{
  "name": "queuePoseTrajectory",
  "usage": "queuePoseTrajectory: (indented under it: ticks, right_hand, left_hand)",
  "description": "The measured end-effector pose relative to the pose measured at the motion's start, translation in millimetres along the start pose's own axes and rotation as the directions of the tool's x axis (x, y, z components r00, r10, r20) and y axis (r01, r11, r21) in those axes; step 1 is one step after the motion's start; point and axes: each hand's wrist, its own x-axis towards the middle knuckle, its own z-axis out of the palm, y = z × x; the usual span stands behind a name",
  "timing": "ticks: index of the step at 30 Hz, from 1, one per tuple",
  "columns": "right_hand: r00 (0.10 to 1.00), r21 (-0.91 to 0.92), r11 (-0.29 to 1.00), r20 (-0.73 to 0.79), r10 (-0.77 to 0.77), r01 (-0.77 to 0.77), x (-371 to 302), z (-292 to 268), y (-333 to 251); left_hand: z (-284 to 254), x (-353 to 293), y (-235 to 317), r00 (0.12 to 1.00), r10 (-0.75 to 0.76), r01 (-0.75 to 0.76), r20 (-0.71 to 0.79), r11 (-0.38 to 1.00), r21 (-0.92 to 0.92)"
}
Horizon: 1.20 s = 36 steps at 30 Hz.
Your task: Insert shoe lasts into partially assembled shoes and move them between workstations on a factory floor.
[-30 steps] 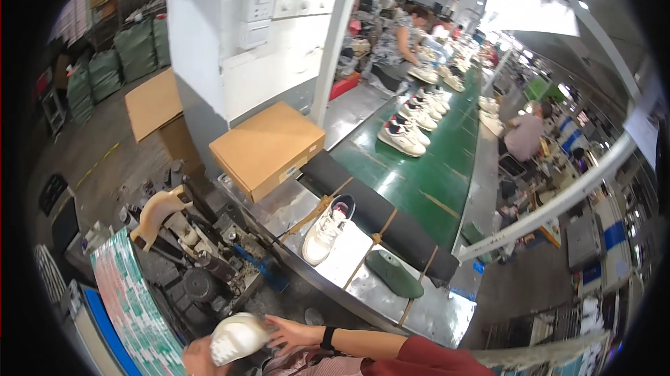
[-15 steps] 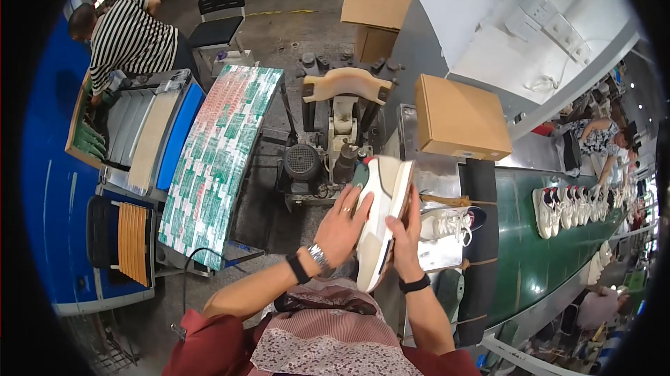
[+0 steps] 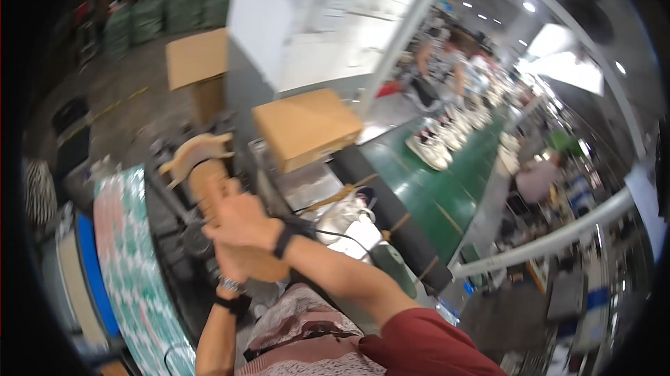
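Our left hand (image 3: 229, 260) and right hand (image 3: 246, 221) grip a shoe (image 3: 264, 266), tan sole up, near a curved machine pad (image 3: 199, 151); the metal counter (image 3: 301, 182) bears a sneaker (image 3: 342, 218), and a green conveyor (image 3: 419, 203) stretches away under ceiling lights (image 3: 529, 7).

No words, numbers or signs can be read. The side of the cardboard box (image 3: 307, 128) and the plates (image 3: 356, 3) on the white pillar (image 3: 296, 34) are too blurred to show any print clearly. The green, white and pink pattern of the glossy panel (image 3: 136, 250) and the pale sheet (image 3: 645, 201) at the right edge yield no legible lettering either.
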Motion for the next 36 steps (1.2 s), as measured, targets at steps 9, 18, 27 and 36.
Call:
queuePoseTrajectory:
  ticks: [9, 18, 27, 36]
  right_hand:
    - [0.990, 0.054, 0.995, -0.109, 0.085, -0.079, -53, -4, 9]
    - [0.993, 0.063, 0.994, -0.075, 0.089, -0.085, -63, 1, 7]
    - [0.970, 0.056, 0.998, -0.240, 0.032, -0.019, -81, -1, 7]
    - [0.949, 0.487, 0.874, -0.278, 0.150, 0.005, -143, -4, 8]
  left_hand:
    - [-7, -67, -18, 0.958, 0.284, -0.126, 0.034, 0.312, 0.942]
    - [15, -43, -20, 0.988, -0.107, 0.116, -0.116, 0.990, 0.081]
    - [2, -46, -27, 0.993, -0.114, 0.115, -0.015, 0.992, 0.057]
    - [-4, -65, -26, 0.995, -0.095, 0.095, 0.007, 0.995, 0.020]
